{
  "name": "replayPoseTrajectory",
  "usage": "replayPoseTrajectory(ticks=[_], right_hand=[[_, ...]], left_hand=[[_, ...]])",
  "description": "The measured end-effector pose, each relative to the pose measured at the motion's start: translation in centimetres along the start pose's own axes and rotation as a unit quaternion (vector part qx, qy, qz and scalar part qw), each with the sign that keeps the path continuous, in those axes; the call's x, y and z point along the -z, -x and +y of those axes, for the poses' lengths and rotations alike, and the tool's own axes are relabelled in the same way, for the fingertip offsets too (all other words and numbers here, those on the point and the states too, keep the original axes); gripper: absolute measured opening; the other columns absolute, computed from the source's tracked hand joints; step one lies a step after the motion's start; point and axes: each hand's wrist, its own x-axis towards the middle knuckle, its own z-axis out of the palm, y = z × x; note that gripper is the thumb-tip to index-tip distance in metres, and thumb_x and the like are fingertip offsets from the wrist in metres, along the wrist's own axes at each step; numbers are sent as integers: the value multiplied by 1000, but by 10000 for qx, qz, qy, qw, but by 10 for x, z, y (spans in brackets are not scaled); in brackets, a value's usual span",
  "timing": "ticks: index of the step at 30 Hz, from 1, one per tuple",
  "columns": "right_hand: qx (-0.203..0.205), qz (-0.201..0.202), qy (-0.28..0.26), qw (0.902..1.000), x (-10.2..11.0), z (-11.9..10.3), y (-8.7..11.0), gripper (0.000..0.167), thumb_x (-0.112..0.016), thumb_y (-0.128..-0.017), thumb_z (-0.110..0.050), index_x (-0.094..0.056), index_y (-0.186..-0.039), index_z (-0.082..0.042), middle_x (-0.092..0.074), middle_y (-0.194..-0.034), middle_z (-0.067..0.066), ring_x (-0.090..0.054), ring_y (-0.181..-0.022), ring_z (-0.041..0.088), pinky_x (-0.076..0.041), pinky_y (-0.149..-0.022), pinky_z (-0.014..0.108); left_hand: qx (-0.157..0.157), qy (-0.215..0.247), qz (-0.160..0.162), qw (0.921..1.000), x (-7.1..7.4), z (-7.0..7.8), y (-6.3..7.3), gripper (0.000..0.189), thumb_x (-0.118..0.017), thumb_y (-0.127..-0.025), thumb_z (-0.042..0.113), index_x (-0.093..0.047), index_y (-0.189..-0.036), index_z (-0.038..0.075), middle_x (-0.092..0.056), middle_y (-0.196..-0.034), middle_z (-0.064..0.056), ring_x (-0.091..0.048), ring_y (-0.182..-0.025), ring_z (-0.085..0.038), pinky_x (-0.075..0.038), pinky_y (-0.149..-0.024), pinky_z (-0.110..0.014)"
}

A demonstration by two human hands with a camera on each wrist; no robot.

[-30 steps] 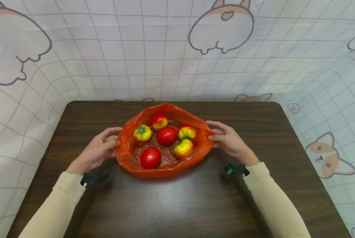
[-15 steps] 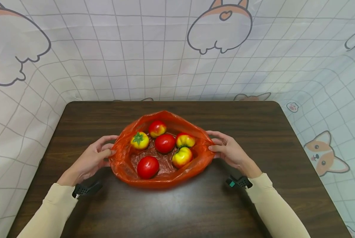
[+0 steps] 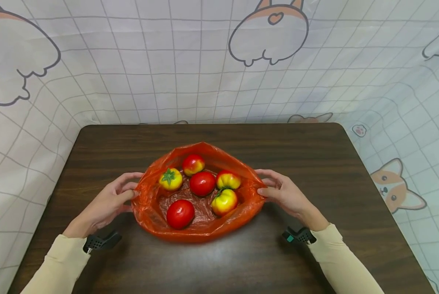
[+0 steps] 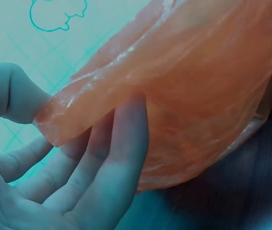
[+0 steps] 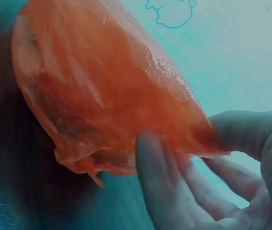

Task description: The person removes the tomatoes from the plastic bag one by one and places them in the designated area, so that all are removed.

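A thin red-orange plastic bag point(image 3: 204, 234) stands with its mouth spread wide on the table. My left hand point(image 3: 107, 202) pinches its left rim between thumb and fingers. On the opposite side, my right hand point(image 3: 287, 198) pinches the right rim the same way. Inside lie several fruits: a red tomato point(image 3: 180, 214) at the front, another red tomato point(image 3: 202, 183) in the middle, a yellow fruit with a green star-shaped top point(image 3: 170, 179), a red-and-yellow round fruit point(image 3: 193, 164) at the back, and two ribbed yellow-and-red ones at right, a nearer one point(image 3: 224, 202) and a farther one point(image 3: 228, 179).
The dark wood-grain table point(image 3: 212, 271) extends around the bag. A white grid-patterned cloth point(image 3: 190, 73) with cartoon dogs hangs behind the table and along both sides.
Both hands have drawn the bag, with the fruits in it, toward the near side of the table. The left hand has also shifted left, and the mouth is a little wider.
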Motion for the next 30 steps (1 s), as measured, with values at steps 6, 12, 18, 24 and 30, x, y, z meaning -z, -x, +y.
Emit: replayPoseTrajectory(ticks=[6, 12, 18, 24, 30], right_hand=[[334, 799, 1394, 9864, -1, -10, -1, 52, -69, -100, -29, -51, -148, -20, -64, -138, 15, -72, -113, 25, -63, -93, 29], [1155, 2287, 1696, 9516, -12, -30, 0, 41, -69, -100, -24, -59, -139, -13, -65, -129, 19, -68, -92, 5, -57, -79, 16], [1775, 2552, 1799, 9333, -30, -50, 1, 37, -73, -96, -18, -63, -131, -11, -68, -122, 14, -67, -90, -2, -56, -83, 9], [2082, 1752, 2031, 9406, -53, -58, -1, 40, -77, -93, -12, -63, -131, -10, -71, -121, 15, -70, -95, 8, -60, -86, 16], [1846, 917, 2575, 9440, -70, -54, -7, 42, -79, -91, -13, -64, -130, -8, -72, -121, 13, -73, -99, 17, -64, -91, 30]], left_hand=[[270, -696, 330, 9967, 4, 4, -4, 52, -55, -108, 27, -35, -154, 15, -65, -128, 2, -70, -107, -11, -65, -89, -36], [308, -1016, 614, 9925, 7, 10, -6, 57, -56, -107, 38, -36, -155, 16, -59, -134, -2, -68, -109, -7, -64, -93, -35], [155, -862, 648, 9940, 5, 11, -10, 53, -57, -106, 36, -42, -152, 15, -62, -125, 9, -68, -109, -7, -63, -91, -29], [-209, -711, 652, 9951, 0, 11, -11, 48, -62, -105, 25, -45, -148, 12, -64, -122, 7, -71, -104, -9, -65, -86, -30], [-476, -459, 552, 9963, -3, 9, -15, 46, -62, -104, 16, -46, -147, 12, -64, -124, 4, -73, -103, -10, -65, -85, -30]])
